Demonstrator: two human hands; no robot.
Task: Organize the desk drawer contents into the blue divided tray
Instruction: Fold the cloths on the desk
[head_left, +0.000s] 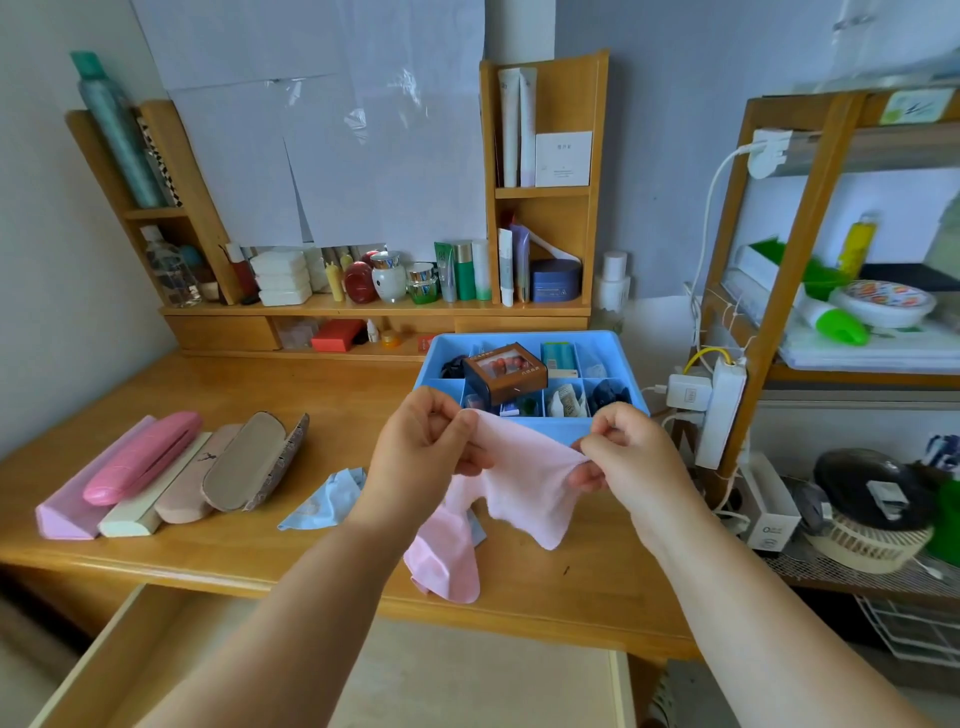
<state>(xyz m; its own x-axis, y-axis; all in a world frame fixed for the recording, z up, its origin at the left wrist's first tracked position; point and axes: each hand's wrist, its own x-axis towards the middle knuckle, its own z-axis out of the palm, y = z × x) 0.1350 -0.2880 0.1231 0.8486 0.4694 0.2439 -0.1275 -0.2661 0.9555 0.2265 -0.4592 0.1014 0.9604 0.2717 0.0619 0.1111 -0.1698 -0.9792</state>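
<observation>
A pink cloth (524, 480) hangs stretched between my hands above the desk, just in front of the blue divided tray (530, 340). My left hand (423, 449) pinches its left top edge and my right hand (631, 457) pinches its right top corner. The cloth's lower part droops onto the desk. The tray holds a brown box (504, 371), a teal item (558, 356) and several small dark things in its compartments. A light blue cloth (327, 499) lies crumpled on the desk to the left. The open drawer (467, 680) is below the desk's front edge.
Several glasses cases (171, 470) lie in a row at the left of the wooden desk (260, 551). A shelf with bottles and jars (389, 283) runs along the back. A power strip (722, 410) and a wooden rack stand at the right.
</observation>
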